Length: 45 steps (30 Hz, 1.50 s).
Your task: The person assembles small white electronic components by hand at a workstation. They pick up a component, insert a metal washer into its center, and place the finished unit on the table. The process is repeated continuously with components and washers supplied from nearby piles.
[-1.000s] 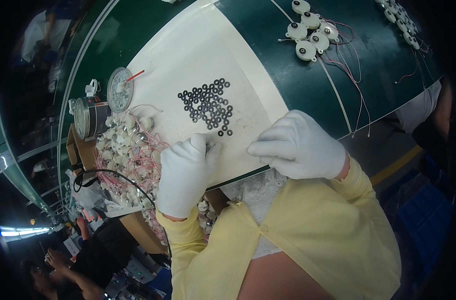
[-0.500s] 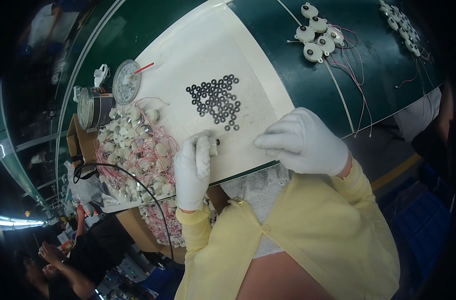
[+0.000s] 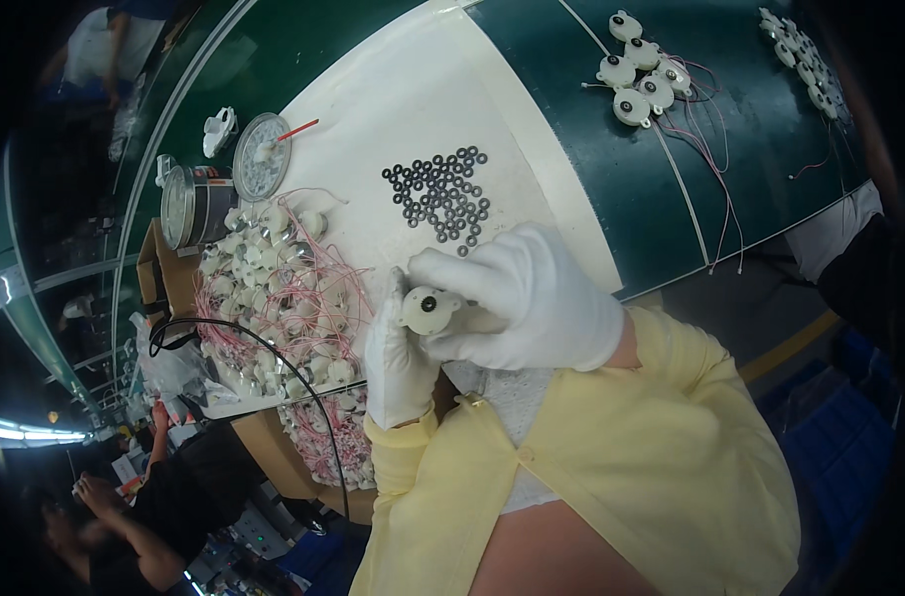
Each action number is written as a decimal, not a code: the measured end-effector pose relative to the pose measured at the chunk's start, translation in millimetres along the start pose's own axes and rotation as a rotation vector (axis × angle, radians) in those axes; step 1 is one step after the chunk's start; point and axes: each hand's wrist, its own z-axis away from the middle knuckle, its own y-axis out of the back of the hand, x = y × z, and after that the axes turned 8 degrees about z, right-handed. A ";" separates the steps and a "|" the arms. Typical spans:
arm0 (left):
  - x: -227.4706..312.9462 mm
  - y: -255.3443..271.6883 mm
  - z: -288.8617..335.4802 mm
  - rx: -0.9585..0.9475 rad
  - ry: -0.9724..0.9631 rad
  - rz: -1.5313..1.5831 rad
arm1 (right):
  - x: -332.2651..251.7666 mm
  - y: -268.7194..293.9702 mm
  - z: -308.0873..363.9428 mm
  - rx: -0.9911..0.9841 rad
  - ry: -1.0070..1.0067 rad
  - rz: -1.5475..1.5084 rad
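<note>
A small round white motor [image 3: 427, 314] with a black ring at its centre is held up at the near edge of the white sheet. My left hand [image 3: 397, 363], in a white glove, grips it from the left. From the right, my gloved right hand [image 3: 537, 303] has its thumb and fingers closed around the motor's other side. Beyond my hands, many dark ring washers [image 3: 440, 199] lie loosely grouped on the white sheet [image 3: 358, 109]. Some of the motor's body is hidden by my fingers.
Left of my hands is a heap of white motors with pink wires [image 3: 283, 288], crossed by a black cable [image 3: 283, 363]. Behind it stand a tin [image 3: 196, 209] and a round lid [image 3: 264, 164] with a red stick. More motors [image 3: 643, 74] lie on the green table, far right.
My right hand has moved left and closed on the motor beside my left hand. The motor has turned, so its round face with the black ring now shows.
</note>
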 end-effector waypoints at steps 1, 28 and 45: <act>-0.1 -3.5 0.9 -0.004 0.020 0.075 | 1.9 -5.0 0.2 0.069 0.034 0.065; 9.2 25.4 13.2 -0.380 -0.032 -0.376 | -7.2 0.6 -5.0 0.046 0.226 0.147; 71.2 8.9 -28.9 -0.312 -0.755 -1.162 | 58.9 197.9 89.4 0.356 -0.406 0.237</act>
